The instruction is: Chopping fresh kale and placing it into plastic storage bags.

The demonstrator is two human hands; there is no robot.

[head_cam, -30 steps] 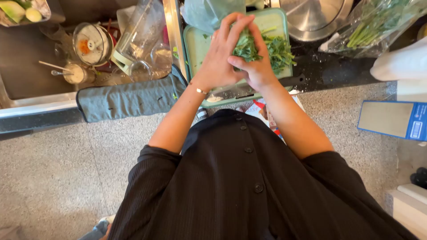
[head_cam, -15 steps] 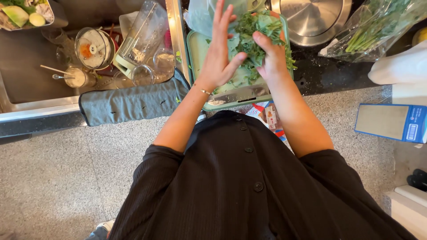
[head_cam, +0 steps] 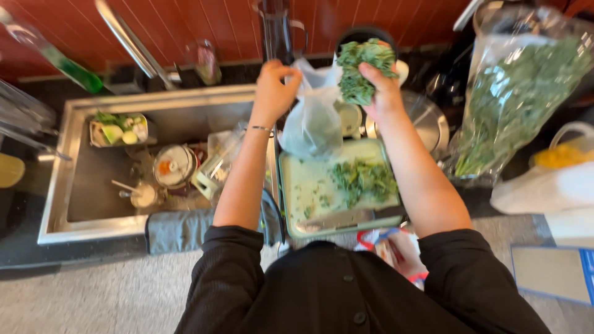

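Note:
My right hand [head_cam: 382, 93] is raised over the back of the counter and grips a bunch of chopped green leaves [head_cam: 362, 68]. Just left of it, my left hand [head_cam: 274, 89] pinches the rim of a thin translucent plastic bag [head_cam: 312, 120] that hangs down, its mouth beside the leaves. Below both hands lies a pale green cutting board [head_cam: 309, 185] with more chopped greens [head_cam: 364, 179] on its right half. A knife [head_cam: 337, 218] rests along the board's near edge.
A steel sink [head_cam: 93, 210] on the left holds dirty dishes, a lid and a tub of scraps [head_cam: 117, 128]. A grey cloth [head_cam: 179, 229] hangs over its front. A steel pan lid [head_cam: 427, 120] and a big bag of leafy stalks [head_cam: 513, 99] stand to the right.
Both hands have lifted off the board, away from me. The right one carried a bunch of greens up; the left one took hold of the plastic bag.

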